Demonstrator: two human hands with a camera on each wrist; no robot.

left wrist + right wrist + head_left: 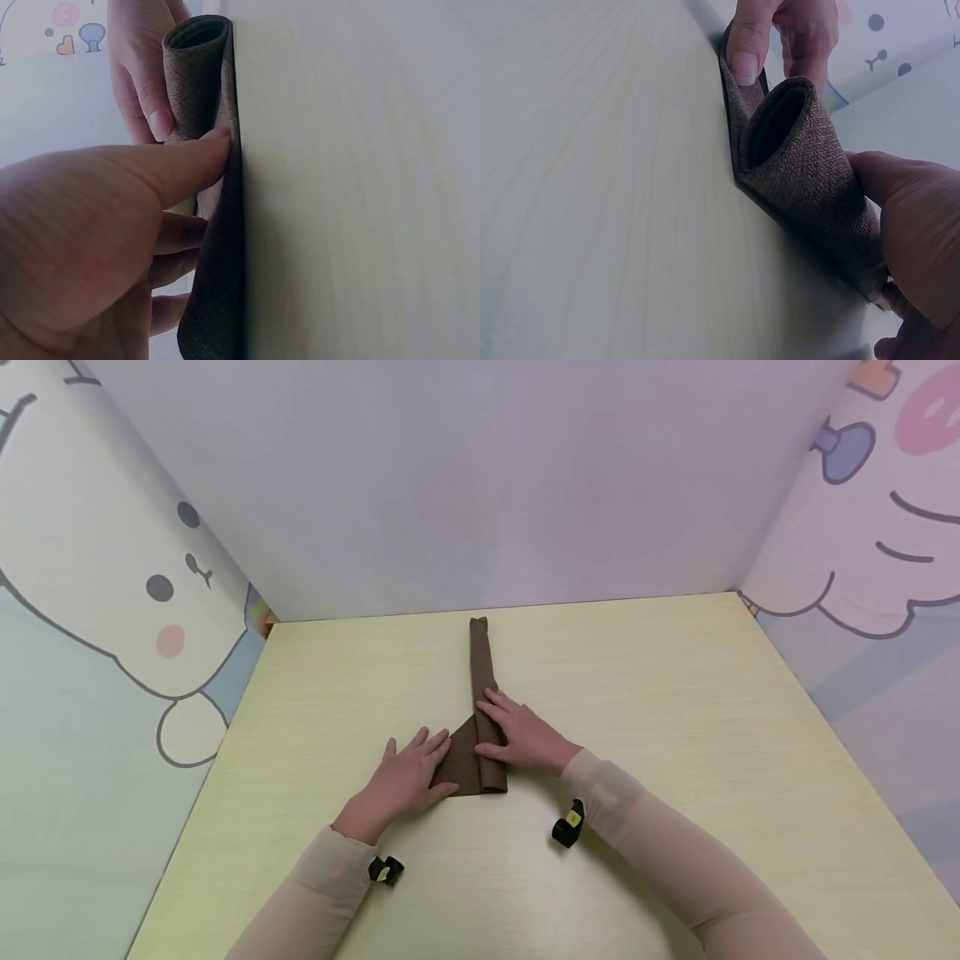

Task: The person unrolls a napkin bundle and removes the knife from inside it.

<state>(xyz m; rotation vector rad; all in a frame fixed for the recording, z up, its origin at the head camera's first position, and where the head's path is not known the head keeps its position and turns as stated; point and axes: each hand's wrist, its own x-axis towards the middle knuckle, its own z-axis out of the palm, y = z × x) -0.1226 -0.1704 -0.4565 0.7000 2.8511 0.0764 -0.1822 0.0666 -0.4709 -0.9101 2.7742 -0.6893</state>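
Observation:
A brown woven cloth (459,762) lies on the table, partly rolled into a long tube (482,664) that narrows toward the far end. At the tube's near end an open hollow shows in both wrist views. My left hand (397,782) rests on the flat triangular flap left of the roll, with fingers spread and the thumb (196,166) pressing near its front edge. Across the rolled part lies my right hand (529,737), fingers and thumb reaching over to the roll's left side. The underside of the roll is hidden.
The pale wood-grain table (637,677) spreads around the cloth. A plain light wall (465,485) stands behind its far edge. Printed cartoon panels (90,610) flank both sides. Black wrist cameras (567,827) sit close to each sleeve.

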